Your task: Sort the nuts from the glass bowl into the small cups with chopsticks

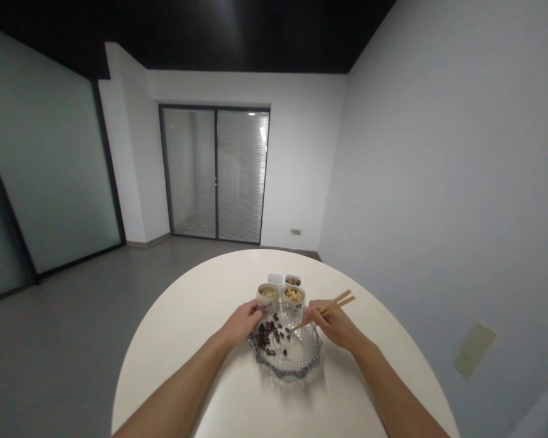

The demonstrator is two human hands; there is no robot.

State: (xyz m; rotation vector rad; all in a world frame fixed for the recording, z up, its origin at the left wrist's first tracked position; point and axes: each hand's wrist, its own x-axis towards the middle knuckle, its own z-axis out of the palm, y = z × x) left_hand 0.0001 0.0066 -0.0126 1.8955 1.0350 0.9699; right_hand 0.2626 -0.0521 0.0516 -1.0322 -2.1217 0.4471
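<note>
A clear glass dish (287, 367) with scalloped edges sits on the round white table (187, 340) and holds several dark beans (269, 334). My right hand (331, 321) is closed on a pair of wooden chopsticks (331, 306), tips pointing down into the dish. My left hand (244, 320) rests against the dish's left rim, fingers curled on it. Just beyond the dish stand small cups: one with pale pieces (267, 294), one with yellowish nuts (294, 296), a white one (275, 280) and one with brown bits (293, 281).
The table's far edge curves behind the cups. Beyond it lie grey floor, a glass sliding door (215, 173) at the back, a frosted glass partition on the left and a plain wall close on the right.
</note>
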